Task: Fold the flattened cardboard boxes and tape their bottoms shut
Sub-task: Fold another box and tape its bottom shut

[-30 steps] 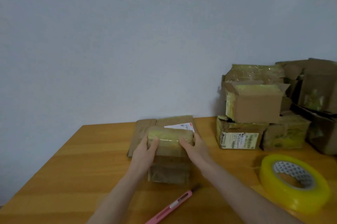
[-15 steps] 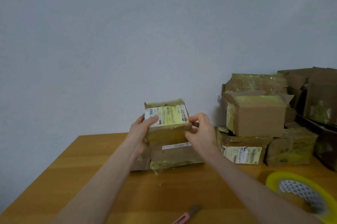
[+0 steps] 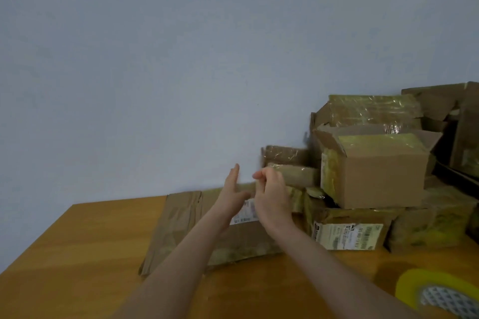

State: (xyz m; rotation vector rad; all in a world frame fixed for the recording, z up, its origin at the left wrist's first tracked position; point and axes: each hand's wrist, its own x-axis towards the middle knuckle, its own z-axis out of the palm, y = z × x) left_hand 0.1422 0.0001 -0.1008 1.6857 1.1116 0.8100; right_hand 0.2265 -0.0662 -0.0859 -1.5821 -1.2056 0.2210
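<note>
Orange wooden bench (image 3: 77, 254), pale blue-grey wall (image 3: 155, 59). Two flattened brown cardboard boxes (image 3: 178, 225) lie lower centre; one yellow tape roll (image 3: 412, 282) lower right. Your left grip (image 3: 233, 194) is spread, empty; right grip (image 3: 270, 199) curled, blurred: can't tell.

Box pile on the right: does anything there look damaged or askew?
Yes. The open cardboard box has ragged, splayed flaps, and the labelled box beneath it looks crushed and wrinkled.

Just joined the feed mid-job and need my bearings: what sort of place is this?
Probably a home or small-shop packing corner: a wooden table against a bare wall, a pile of taped, labelled cardboard boxes, and a roll of yellow tape.
</note>
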